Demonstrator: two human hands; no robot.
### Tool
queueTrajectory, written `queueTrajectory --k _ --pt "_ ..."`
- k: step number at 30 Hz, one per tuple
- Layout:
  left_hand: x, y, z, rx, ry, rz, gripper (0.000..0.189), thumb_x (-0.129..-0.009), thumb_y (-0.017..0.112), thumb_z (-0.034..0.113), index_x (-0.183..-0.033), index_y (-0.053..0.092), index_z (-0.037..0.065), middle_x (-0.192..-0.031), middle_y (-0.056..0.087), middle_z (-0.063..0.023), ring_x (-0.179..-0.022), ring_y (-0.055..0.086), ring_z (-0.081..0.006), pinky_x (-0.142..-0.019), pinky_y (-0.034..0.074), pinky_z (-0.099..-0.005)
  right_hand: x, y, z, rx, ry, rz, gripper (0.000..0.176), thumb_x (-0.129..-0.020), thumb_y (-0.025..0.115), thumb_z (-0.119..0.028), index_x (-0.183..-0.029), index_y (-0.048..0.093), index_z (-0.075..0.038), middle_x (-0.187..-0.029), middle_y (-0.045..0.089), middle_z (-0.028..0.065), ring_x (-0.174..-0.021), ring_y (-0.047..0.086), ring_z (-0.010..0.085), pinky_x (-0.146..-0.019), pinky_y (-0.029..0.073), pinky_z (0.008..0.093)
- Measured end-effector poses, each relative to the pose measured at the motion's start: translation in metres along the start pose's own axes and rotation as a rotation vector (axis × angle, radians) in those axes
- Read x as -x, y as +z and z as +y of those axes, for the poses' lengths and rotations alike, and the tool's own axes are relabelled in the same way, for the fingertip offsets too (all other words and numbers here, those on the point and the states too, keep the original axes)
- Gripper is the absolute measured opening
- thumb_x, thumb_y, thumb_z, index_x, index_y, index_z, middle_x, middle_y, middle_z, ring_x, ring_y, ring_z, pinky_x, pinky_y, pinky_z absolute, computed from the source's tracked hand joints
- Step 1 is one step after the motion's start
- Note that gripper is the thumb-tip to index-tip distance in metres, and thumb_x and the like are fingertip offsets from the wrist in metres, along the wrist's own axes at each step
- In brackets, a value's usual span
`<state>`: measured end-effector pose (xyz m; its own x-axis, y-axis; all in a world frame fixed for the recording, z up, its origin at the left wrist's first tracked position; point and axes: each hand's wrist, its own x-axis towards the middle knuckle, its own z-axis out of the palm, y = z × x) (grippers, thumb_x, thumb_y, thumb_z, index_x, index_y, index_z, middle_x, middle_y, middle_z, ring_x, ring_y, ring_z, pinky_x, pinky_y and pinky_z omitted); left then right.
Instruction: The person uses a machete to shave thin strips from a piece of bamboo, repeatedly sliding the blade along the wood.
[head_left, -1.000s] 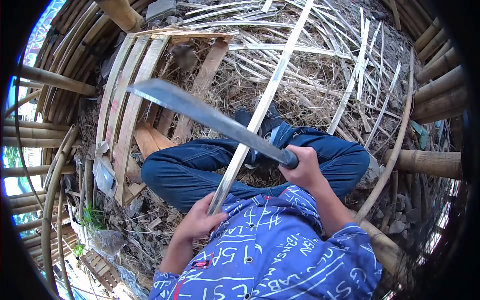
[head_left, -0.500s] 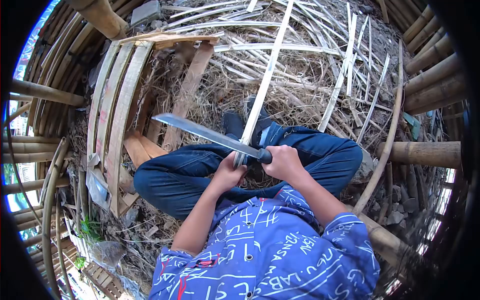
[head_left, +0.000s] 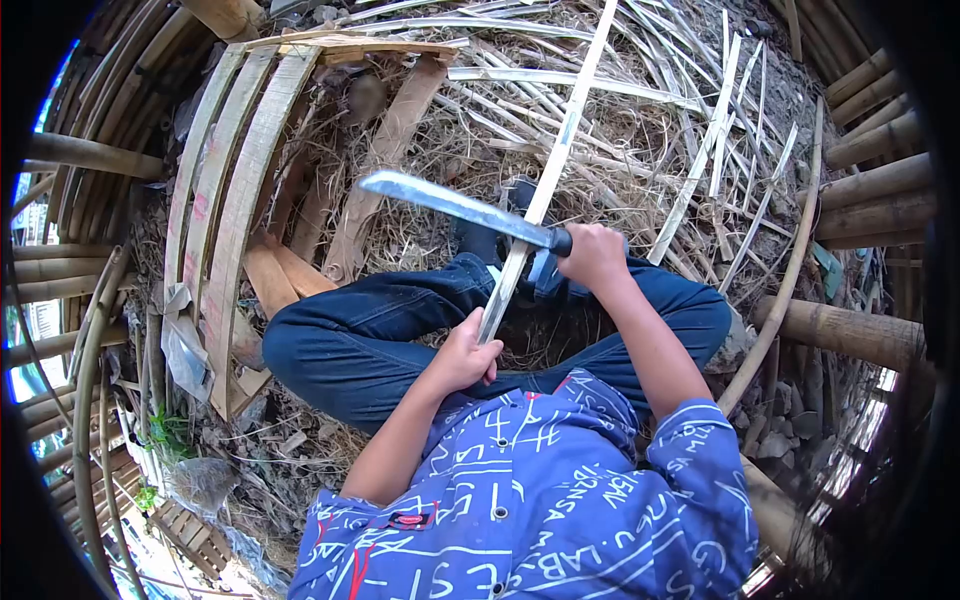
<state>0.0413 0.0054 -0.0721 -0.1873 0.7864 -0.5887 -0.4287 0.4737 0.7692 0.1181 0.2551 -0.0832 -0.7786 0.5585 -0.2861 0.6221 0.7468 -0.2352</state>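
Note:
My left hand point(head_left: 467, 355) is closed round the near end of a long pale bamboo strip point(head_left: 560, 150), which points up and away from my lap. In my right hand point(head_left: 594, 255) is the dark handle of a machete point(head_left: 450, 205). Its broad grey blade lies across the strip, pointing left, with the part near the handle over the strip. Both hands are above my crossed legs in blue jeans point(head_left: 350, 350).
A wooden slatted crate point(head_left: 235, 200) stands at the left. Many split bamboo strips point(head_left: 710, 150) lie over dry shavings ahead. Thick bamboo poles point(head_left: 840, 330) edge the right side, with a thin curved pole point(head_left: 790, 250) beside them. A plastic scrap point(head_left: 187, 350) hangs by the crate.
My right hand and the machete have moved forward along the strip, away from my body. My left hand stays on the strip's near end, slightly closer to me. The view has shifted a little.

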Motion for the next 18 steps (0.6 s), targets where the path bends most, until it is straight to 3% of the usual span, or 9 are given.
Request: queueTrajectory --k 6,7,11,14,18 --pt "0.036 0.009 -0.02 0.054 -0.046 0.014 0.038 -0.089 0.053 0.001 -0.125 0.039 -0.001 -0.071 0.053 -0.0037 -0.051 0.058 -0.0101 -0.045 0.047 -0.0249 -0.064 -0.02 0.05 0.07 0.284 -0.011 0.032 -0.072 0.064 -0.024 -0.097 0.067 -0.005 -0.098 0.068 0.0188 -0.092 0.067 0.0327 -0.084 0.053 0.0429" --pt "0.042 0.01 -0.016 0.048 -0.053 0.027 0.037 -0.089 0.053 0.001 -0.124 0.04 0.0 -0.072 0.053 -0.0037 -0.052 0.058 -0.0101 -0.046 0.047 -0.0246 -0.08 -0.006 0.076 0.081 0.274 0.102 0.028 -0.072 0.064 -0.023 -0.094 0.069 -0.007 -0.094 0.068 0.0194 -0.088 0.067 0.0345 -0.081 0.053 0.045" --pt "0.041 0.005 -0.015 0.082 -0.044 0.041 0.036 -0.089 0.053 -0.002 -0.123 0.043 0.001 -0.077 0.052 -0.0029 -0.053 0.059 -0.011 -0.047 0.045 -0.024 -0.095 -0.025 0.083 0.12 0.257 0.094 0.027 -0.071 0.062 -0.023 -0.09 0.069 -0.004 -0.092 0.068 0.0207 -0.087 0.066 0.0371 -0.081 0.053 0.0452" --pt "0.034 0.008 -0.013 0.142 -0.035 0.046 0.032 -0.09 0.052 -0.002 -0.121 0.044 0.001 -0.073 0.052 -0.0023 -0.053 0.058 -0.0107 -0.048 0.046 -0.0242 -0.073 -0.016 0.075 0.04 0.189 0.236 0.026 -0.072 0.06 -0.022 -0.088 0.069 -0.004 -0.088 0.068 0.0215 -0.083 0.067 0.0384 -0.078 0.053 0.0462" --pt "0.022 0.007 -0.01 0.053 -0.009 0.069 0.027 -0.09 0.053 0.001 -0.115 0.044 0.0 -0.07 0.051 -0.0023 -0.052 0.056 -0.0101 -0.046 0.047 -0.0246 0.007 -0.013 0.022 -0.318 0.117 0.117 0.02 -0.07 0.064 -0.023 -0.084 0.07 -0.01 -0.079 0.068 0.0199 -0.076 0.066 0.0385 -0.075 0.053 0.0482"
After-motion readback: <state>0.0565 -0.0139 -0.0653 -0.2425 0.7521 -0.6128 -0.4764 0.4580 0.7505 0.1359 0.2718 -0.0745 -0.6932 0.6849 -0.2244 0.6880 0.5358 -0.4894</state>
